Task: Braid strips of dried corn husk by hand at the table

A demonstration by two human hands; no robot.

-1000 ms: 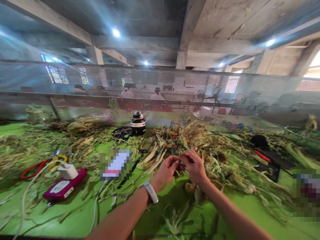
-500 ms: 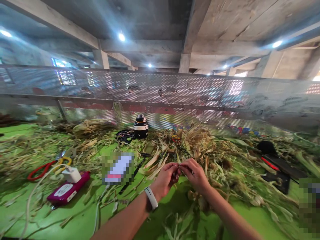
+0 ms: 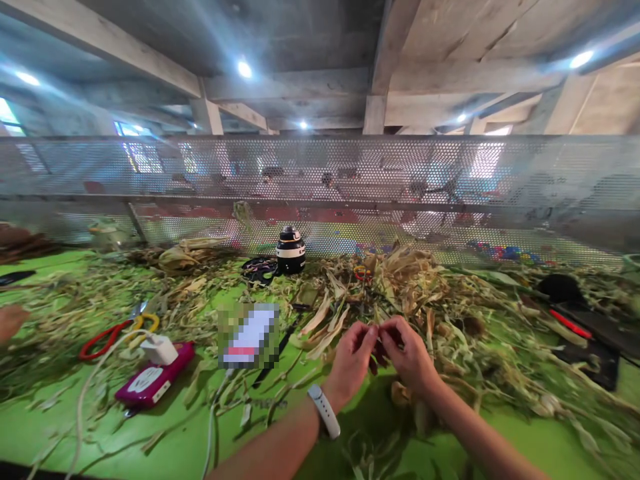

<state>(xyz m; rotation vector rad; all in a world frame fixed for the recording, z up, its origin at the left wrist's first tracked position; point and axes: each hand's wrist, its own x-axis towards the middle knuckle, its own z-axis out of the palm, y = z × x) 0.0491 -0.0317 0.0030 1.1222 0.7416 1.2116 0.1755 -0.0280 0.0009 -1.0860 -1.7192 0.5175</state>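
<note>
My left hand (image 3: 354, 360), with a white band (image 3: 325, 412) on its wrist, is closed in a pinch. Fingertip to fingertip with it, my right hand (image 3: 407, 353) is pinched too. Whatever lies between the fingers is too small to make out. Both hands hover over the green table (image 3: 280, 440), in front of a heap of dry corn husks (image 3: 405, 270). Pale husk strips (image 3: 325, 320) lie just beyond my left hand, and more shredded husk (image 3: 455, 347) spreads to the right of my right hand.
Left of my hands are a phone (image 3: 253, 337) on a cable, a magenta power strip (image 3: 155, 383) with a white plug, and scissors (image 3: 110, 339). A black bottle (image 3: 291, 252) stands by the perforated metal screen (image 3: 320, 167). Another person's hand (image 3: 11, 321) shows at the left edge.
The view has turned slightly left, so things on the table sit further right. Another person's hand has come into view at the left edge. My hands stay together, fingers pinched.
</note>
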